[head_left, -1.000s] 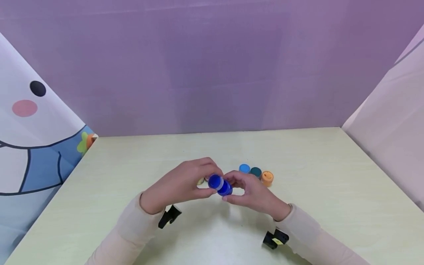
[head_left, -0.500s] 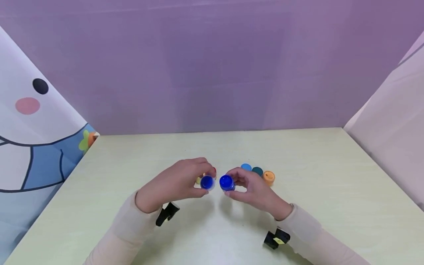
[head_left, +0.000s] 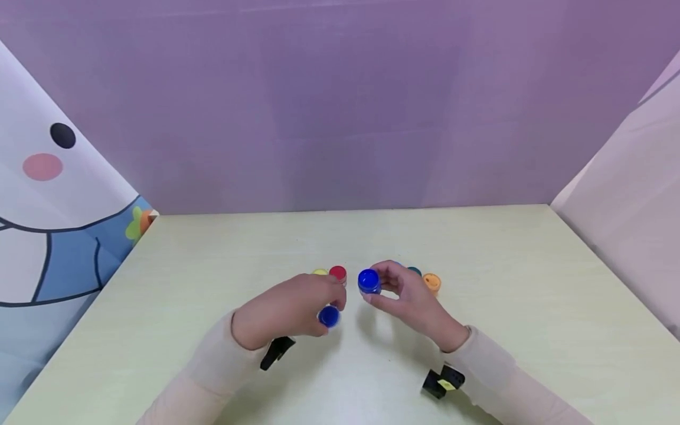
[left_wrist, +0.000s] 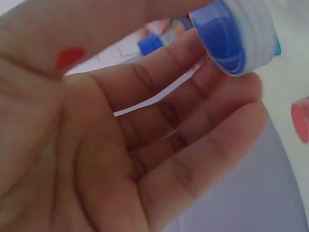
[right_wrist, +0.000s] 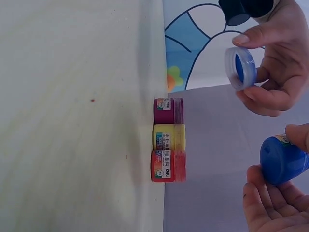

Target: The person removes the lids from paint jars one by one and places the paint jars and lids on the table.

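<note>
My left hand (head_left: 297,307) pinches a clear screw lid (head_left: 329,316) with blue paint coating its inside. In the left wrist view that lid (left_wrist: 241,36) sits between thumb and fingertips, its blue side facing the palm. My right hand (head_left: 406,295) grips a small blue paint jar (head_left: 369,281) by its sides, above the table and apart from the lid. The right wrist view has both: the lid (right_wrist: 240,67) in the upper hand, the blue jar (right_wrist: 280,159) in the lower one, part of its label covered by the thumb.
On the pale table (head_left: 212,248), a red jar (head_left: 337,273) and a yellow jar (head_left: 320,271) stand behind my left hand, with a purple jar (right_wrist: 164,111) in the same row. Beyond my right hand are an orange jar (head_left: 432,283) and a partly hidden dark green jar (head_left: 414,270).
The lid and blue jar, overlapping a second ago, have drawn apart. My left hand has moved the lid left and nearer the person; my right hand has lifted the jar slightly away.
</note>
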`<state>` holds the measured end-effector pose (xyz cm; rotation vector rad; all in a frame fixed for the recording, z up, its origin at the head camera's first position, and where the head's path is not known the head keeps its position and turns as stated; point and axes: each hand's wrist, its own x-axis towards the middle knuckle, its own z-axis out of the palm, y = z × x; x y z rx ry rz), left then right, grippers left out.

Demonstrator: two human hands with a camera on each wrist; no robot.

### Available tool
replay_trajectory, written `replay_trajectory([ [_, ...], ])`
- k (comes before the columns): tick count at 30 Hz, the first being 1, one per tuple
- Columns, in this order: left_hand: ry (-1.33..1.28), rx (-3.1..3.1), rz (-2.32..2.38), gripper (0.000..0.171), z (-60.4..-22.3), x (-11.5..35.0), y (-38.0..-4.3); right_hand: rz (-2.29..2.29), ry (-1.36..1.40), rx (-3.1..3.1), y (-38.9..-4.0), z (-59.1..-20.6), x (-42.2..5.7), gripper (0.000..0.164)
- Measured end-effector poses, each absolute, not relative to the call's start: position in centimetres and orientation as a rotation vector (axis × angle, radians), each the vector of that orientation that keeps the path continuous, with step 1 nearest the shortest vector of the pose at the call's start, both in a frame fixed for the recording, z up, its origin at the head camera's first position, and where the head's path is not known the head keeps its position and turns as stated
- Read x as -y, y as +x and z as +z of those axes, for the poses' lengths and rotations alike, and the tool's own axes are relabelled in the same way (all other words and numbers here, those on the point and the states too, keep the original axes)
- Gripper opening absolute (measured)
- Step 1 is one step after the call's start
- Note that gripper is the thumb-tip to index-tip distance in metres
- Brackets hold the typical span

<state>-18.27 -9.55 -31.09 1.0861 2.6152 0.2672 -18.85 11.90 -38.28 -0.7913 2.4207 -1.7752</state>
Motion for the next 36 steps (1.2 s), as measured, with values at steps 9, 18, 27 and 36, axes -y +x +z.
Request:
replay_trajectory([
  [9, 1.040, -2.528, 0.146, 0.029, -32.4, 7.6, -17.7, -1.810, -0.765, -2.412, -18.8, -38.2, -11.9, 0.033],
  [18, 1.069, -2.467, 0.058, 0.029, -34.6, 6.6, -17.8, -1.814, -0.723, -2.438, -18.9, -38.1, -11.9, 0.034],
  [27, 0.995, -2.442, -0.005, 0.029, -35.2, 6.3, -17.5, -1.814, -0.709, -2.427, -18.8, -38.1, -12.0, 0.035],
  [36, 0.994, -2.432, -0.031, 0.030, -35.8, 5.9, -17.2, -1.814, -0.707, -2.419, -18.8, -38.2, -12.0, 0.036],
])
